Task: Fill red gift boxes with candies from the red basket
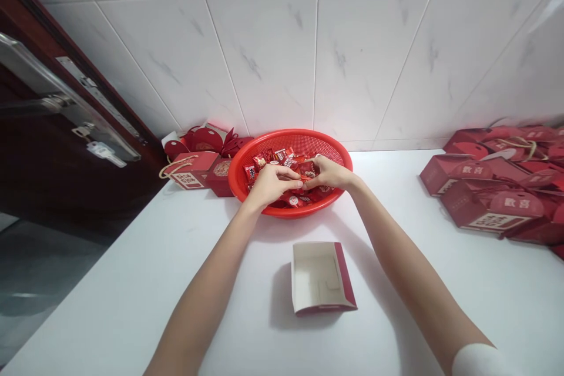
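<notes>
A red plastic basket (343,155) holds many small red-wrapped candies (294,200) and stands against the wall. My left hand (274,185) reaches into it from the left, thumb and fingers closed on a wrapped candy. From the right, my right hand (328,173) curls its fingers over the pile, closed on a wrapped candy as well. The fingertips of both hands nearly meet over the middle of the basket, partly hiding what they grip. In front of the basket lies an open cardboard box (346,276), its pale inside facing up and showing no contents.
Closed red gift boxes (194,164) with rope handles stand left of the basket. More red gift boxes (493,202) are heaped at the right of the white table (185,282). A tiled wall (264,53) runs behind. At left is a dark door with keys (106,153).
</notes>
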Tool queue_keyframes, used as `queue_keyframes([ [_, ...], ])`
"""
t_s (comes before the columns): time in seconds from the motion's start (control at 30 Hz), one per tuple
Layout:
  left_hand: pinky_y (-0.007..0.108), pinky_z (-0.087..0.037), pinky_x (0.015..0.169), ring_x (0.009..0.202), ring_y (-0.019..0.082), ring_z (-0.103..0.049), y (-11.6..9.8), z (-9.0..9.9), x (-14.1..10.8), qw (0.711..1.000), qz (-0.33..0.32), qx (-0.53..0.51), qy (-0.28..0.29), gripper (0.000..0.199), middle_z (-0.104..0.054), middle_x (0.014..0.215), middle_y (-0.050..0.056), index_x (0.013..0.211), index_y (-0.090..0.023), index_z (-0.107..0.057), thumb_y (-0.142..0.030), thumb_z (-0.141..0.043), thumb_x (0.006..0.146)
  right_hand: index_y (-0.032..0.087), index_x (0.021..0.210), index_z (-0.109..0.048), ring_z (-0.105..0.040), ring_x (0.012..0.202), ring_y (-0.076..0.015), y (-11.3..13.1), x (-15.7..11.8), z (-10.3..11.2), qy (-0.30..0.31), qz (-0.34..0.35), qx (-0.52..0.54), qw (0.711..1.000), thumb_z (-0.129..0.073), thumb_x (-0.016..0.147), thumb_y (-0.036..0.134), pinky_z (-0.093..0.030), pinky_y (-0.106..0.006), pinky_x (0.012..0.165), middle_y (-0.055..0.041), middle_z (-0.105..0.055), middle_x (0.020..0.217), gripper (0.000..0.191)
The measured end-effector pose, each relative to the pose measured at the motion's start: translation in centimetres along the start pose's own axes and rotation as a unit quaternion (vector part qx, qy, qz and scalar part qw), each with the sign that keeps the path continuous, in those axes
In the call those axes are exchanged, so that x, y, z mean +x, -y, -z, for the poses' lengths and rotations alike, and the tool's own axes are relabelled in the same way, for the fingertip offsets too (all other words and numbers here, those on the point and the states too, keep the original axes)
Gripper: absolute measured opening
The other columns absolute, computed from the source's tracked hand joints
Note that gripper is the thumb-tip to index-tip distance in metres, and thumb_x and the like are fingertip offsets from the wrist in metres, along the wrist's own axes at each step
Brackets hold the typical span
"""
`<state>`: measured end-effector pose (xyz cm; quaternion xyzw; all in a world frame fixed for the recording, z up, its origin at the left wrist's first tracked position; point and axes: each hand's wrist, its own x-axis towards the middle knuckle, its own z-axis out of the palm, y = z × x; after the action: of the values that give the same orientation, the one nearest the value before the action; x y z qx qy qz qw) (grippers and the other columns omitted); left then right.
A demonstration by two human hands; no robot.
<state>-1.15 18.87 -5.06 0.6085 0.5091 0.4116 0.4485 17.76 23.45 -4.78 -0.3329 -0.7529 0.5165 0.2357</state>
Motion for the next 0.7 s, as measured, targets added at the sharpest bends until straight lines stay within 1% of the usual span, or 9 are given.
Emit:
queue_keyframes([
  [0.1,0.039,-0.057,0.076,0.074,0.025,-0.072,-0.1,0.1,0.1,1.000,0.002,0.001,-0.008,0.022,-0.076,0.070,0.005,0.069,-0.017,-0.077,-0.026,-0.087,0.052,0.016,0.075,-0.064,-0.053,0.062,-0.0122,0.5,-0.1,-0.1,-0.009,0.000,-0.016,1.000,-0.078,0.058,0.023,-0.043,-0.026,0.060,0.0065,-0.056,0.063,0.023],
  [0.23,0.039,-0.057,0.077,0.076,0.025,-0.072,-0.4,0.1,-0.1,1.000,-0.015,-0.003,-0.011,0.027,-0.077,0.071,0.006,0.068,-0.017,-0.077,-0.030,-0.090,0.048,0.017,0.072,-0.063,-0.053,0.058,-0.0130,1.2,-0.5,-0.6,-0.064,-0.031,-0.047,0.996,-0.078,0.058,0.019,-0.041,-0.026,0.053,0.0043,-0.057,0.061,0.021],
  [0.3,0.039,-0.056,0.079,0.075,0.025,-0.072,-0.6,0.1,-0.4,0.999,-0.027,-0.005,-0.015,0.028,-0.076,0.071,0.006,0.068,-0.017,-0.078,-0.033,-0.090,0.049,0.017,0.073,-0.063,-0.053,0.056,-0.0138,1.6,-1.0,-0.8,-0.076,-0.039,-0.044,0.995,-0.077,0.059,0.018,-0.041,-0.027,0.051,0.0031,-0.057,0.061,0.020],
  [0.4,0.040,-0.056,0.082,0.077,0.024,-0.071,-0.8,0.0,-0.8,0.998,-0.060,-0.003,-0.035,0.029,-0.077,0.072,0.005,0.069,-0.017,-0.078,-0.038,-0.090,0.052,0.017,0.075,-0.062,-0.052,0.054,-0.0135,2.0,-1.9,-1.0,-0.076,-0.025,-0.016,0.997,-0.076,0.061,0.018,-0.041,-0.026,0.048,0.0032,-0.057,0.061,0.020],
  [0.47,0.039,-0.056,0.083,0.079,0.024,-0.071,-0.9,-0.2,-1.1,0.996,-0.076,0.000,-0.045,0.030,-0.077,0.075,0.005,0.070,-0.018,-0.078,-0.039,-0.090,0.052,0.017,0.072,-0.060,-0.052,0.054,-0.0123,2.2,-2.5,-1.1,-0.087,-0.008,-0.006,0.996,-0.076,0.061,0.019,-0.040,-0.025,0.048,0.0042,-0.055,0.060,0.020],
  [0.57,0.038,-0.056,0.083,0.080,0.024,-0.071,-0.9,-0.4,-1.5,0.995,-0.081,0.006,-0.053,0.031,-0.076,0.076,0.004,0.071,-0.018,-0.078,-0.039,-0.089,0.054,0.017,0.070,-0.059,-0.053,0.057,-0.0117,2.4,-3.1,-1.2,-0.099,0.006,0.008,0.995,-0.078,0.059,0.019,-0.041,-0.024,0.050,0.0044,-0.056,0.061,0.022],
  [0.7,0.037,-0.055,0.085,0.082,0.022,-0.070,-1.0,-0.5,-1.9,0.995,-0.083,-0.002,-0.056,0.026,-0.075,0.078,0.003,0.074,-0.018,-0.075,-0.038,-0.084,0.060,0.017,0.069,-0.057,-0.052,0.058,-0.0116,2.3,-3.4,-1.1,-0.104,0.013,0.042,0.994,-0.079,0.059,0.022,-0.042,-0.025,0.053,0.0044,-0.057,0.062,0.024],
])
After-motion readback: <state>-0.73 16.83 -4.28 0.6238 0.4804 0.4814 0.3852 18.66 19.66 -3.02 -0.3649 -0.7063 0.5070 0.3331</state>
